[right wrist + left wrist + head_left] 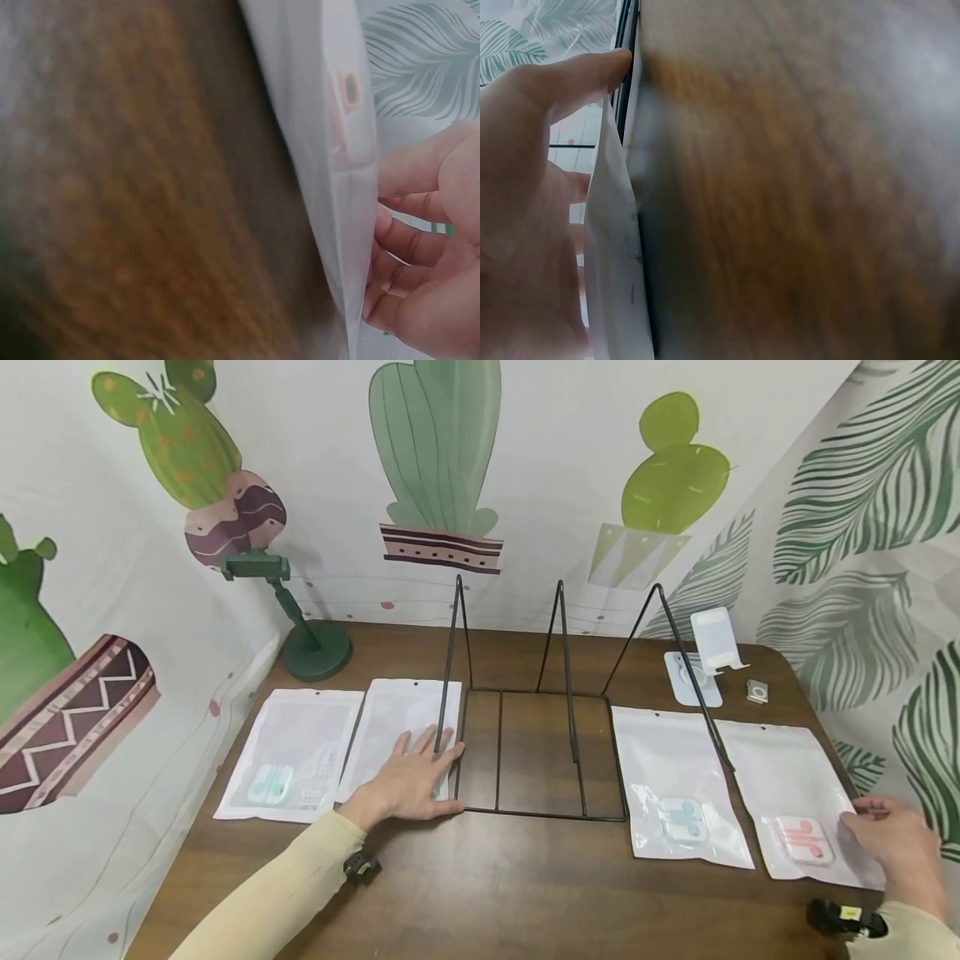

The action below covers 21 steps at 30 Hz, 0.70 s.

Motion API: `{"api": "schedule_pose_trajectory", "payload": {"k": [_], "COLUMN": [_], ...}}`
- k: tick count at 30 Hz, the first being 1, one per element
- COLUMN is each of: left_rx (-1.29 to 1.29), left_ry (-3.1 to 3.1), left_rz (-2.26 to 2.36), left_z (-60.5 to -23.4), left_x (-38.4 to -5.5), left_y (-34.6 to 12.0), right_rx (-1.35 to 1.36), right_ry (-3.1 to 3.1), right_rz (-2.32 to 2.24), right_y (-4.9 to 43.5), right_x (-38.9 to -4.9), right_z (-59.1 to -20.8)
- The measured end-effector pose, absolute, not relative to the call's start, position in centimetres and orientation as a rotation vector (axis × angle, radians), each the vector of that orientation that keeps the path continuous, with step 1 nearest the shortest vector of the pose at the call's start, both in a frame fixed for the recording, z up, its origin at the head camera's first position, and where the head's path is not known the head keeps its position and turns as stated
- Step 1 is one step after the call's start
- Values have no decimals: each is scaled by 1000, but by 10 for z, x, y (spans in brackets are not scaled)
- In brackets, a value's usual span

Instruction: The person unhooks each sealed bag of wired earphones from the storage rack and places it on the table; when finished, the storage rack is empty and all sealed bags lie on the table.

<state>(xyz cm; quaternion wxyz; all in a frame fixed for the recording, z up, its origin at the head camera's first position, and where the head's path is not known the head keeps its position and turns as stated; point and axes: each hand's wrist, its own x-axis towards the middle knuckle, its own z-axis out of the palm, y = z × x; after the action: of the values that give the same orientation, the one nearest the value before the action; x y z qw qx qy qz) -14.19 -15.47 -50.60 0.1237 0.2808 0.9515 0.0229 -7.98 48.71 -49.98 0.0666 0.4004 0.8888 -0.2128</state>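
My left hand (408,782) lies with fingers spread on the second white zip pouch (390,702) from the left. Its thumb reaches the front left corner of the black wire rack (540,815); the left wrist view shows the thumb (592,75) against the rack's bar. What that pouch contains is mostly hidden by the hand. At the far right, my right hand (900,843) pinches the right edge of a white pouch (772,768) with pink earphones (805,841) showing inside. In the right wrist view, bent fingers (409,244) meet the pouch's edge.
Another pouch (656,752), with pale blue earphones, lies right of the rack; one with a mint case (270,783) lies far left. Behind stand a green phone stand (317,650), a white phone stand (693,681) and a small silver device (757,692). The rack's uprights rise mid-table.
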Motion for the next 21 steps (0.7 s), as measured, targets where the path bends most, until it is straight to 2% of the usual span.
{"api": "schedule_pose_trajectory", "payload": {"k": [14, 21], "left_rx": [835, 888], "left_ry": [2783, 2855], "left_rz": [88, 207], "left_z": [-505, -505], "left_x": [-142, -143], "left_y": [-158, -164], "right_rx": [1081, 761], "right_ry": [2828, 3033], "right_rz": [-619, -584], "right_y": [469, 452], "right_x": [-85, -91], "right_z": [-477, -459]}}
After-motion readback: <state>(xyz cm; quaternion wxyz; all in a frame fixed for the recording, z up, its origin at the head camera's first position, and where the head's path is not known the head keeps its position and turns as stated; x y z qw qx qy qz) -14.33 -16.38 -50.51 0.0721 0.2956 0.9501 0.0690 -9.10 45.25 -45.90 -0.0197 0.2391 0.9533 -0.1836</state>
